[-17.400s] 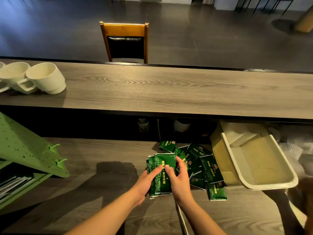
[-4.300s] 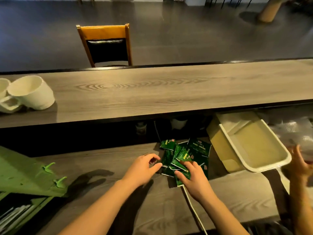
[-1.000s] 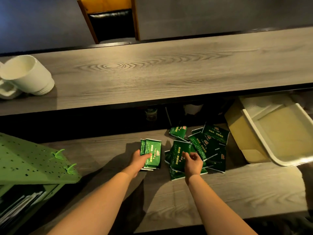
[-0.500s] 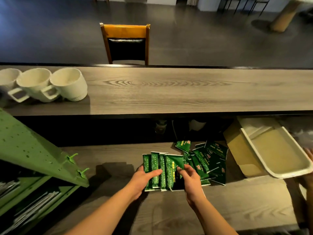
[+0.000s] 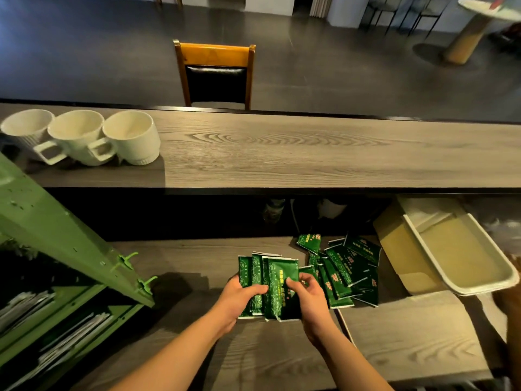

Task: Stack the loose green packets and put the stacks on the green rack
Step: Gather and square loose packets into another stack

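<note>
Both hands hold a fanned stack (image 5: 267, 280) of green packets, upright on edge on the lower shelf (image 5: 197, 258). The left hand (image 5: 239, 299) grips the stack from its left side, thumb laid across the front. The right hand (image 5: 306, 294) pinches the front packet of the stack, fingers curled onto its face. Just right of the stack lies the loose pile (image 5: 346, 269) of packets, overlapping at odd angles. Right of that pile sits a cream tray (image 5: 479, 286), tilted on a yellowish box (image 5: 394, 249). Well left of the stack stands the green rack (image 5: 56, 230), its slanted pegboard carrying 2 green hooks (image 5: 127, 261); papers (image 5: 64, 340) lie in its lower tiers. Above the stack, on the counter (image 5: 282, 153), 3 white cups (image 5: 81, 136) lie touching at the left end. Beyond the counter stands a chair (image 5: 215, 71).
</note>
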The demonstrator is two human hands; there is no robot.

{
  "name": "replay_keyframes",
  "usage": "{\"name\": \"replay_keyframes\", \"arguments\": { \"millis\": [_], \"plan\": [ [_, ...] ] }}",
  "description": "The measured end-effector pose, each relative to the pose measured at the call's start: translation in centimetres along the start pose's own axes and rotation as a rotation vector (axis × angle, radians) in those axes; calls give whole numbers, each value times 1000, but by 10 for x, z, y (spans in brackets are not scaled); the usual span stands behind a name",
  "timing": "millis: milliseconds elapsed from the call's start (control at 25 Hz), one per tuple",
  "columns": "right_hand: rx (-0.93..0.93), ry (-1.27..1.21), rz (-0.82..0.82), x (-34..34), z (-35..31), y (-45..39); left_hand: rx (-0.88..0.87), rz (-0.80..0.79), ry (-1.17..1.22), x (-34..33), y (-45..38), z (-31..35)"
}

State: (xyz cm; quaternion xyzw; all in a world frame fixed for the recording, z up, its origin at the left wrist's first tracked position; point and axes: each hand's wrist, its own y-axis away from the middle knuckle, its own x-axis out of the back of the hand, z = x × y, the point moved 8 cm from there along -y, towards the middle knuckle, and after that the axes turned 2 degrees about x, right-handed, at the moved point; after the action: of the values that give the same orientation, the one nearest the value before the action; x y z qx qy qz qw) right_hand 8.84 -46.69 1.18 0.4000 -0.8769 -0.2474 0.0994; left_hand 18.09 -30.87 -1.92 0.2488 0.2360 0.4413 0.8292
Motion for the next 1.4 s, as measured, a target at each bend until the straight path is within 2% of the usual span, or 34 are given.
{"name": "replay_keyframes", "arguments": {
  "millis": [200,320,400,520,560,640,720,800,880,960,1080,1160,1240,1400],
  "plan": [
    [108,78,34,-15,-7,6,74,-4,-20,7,-28,-37],
    [142,116,-29,-29,-8,12,53,-12,5,-10,3,-2],
    [81,38,-76,-37,-2,16,28,-18,47,-13,5,6],
    [-136,-180,-153,-45,20,19,55,6,78,-8,-1,2],
    [-156,-198,-179,-45,24,19,58,12,103,-6,-2,3],
    [-103,-103,-192,-39,23,14,27,59,114,5,-7,6],
    [-1,62,-166,-27,13,5,-40,89,0,18,-12,15],
    [111,266,-175,-20,4,-5,-92,104,-248,29,-20,21],
    [217,529,-215,-18,9,-17,-138,135,-616,35,-28,21],
    [300,700,-217,-18,23,-23,-179,106,-808,35,-33,15],
    [305,887,-247,-21,54,-31,-167,-21,-853,34,-41,-13],
    [212,1009,-277,-22,75,-37,-163,-60,-904,35,-44,-31],
    [134,986,-254,-17,90,-41,-154,-94,-901,32,-45,-44],
    [98,876,-247,-13,84,-38,-131,-109,-834,29,-47,-54]
  ]
}}
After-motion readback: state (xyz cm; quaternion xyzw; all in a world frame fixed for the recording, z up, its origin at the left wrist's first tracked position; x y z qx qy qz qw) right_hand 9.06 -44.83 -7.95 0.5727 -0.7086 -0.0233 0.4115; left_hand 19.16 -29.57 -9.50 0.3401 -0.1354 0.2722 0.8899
